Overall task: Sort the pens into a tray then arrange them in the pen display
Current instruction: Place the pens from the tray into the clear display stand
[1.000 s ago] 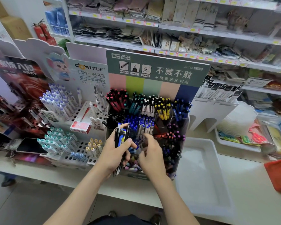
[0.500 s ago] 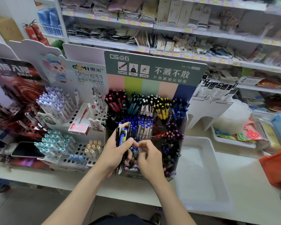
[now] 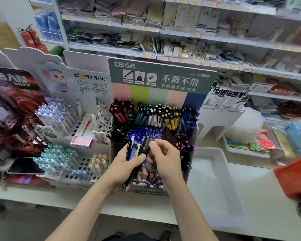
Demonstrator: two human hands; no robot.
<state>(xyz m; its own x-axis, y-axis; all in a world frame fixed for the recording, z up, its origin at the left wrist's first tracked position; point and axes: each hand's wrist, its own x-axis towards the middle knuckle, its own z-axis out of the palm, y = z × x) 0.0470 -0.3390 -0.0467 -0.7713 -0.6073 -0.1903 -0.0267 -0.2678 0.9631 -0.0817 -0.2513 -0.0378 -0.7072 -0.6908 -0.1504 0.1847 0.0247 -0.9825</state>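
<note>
A clear tiered pen display [image 3: 192, 131] with a green header card stands on the counter, its compartments full of red, teal, white, yellow, blue and black pens. My left hand [image 3: 127, 164] grips a bundle of dark and blue pens [image 3: 136, 147] upright in front of the display's lower rows. My right hand [image 3: 165, 157] is right beside it, thumb and fingertips pinching a pen at the top of that bundle. A white tray [image 3: 214, 186] with nothing in it lies on the counter just right of the display.
A white peg display [image 3: 73, 136] with light blue, teal and yellow pens stands to the left, with a phone [image 3: 24, 166] lying in front. Stocked shelves run behind. A red bag [image 3: 294, 176] and packaged goods sit at the far right of the counter.
My right hand rose from the display's lower compartment and closed in on the bundle in my left hand. The left hand kept its grip.
</note>
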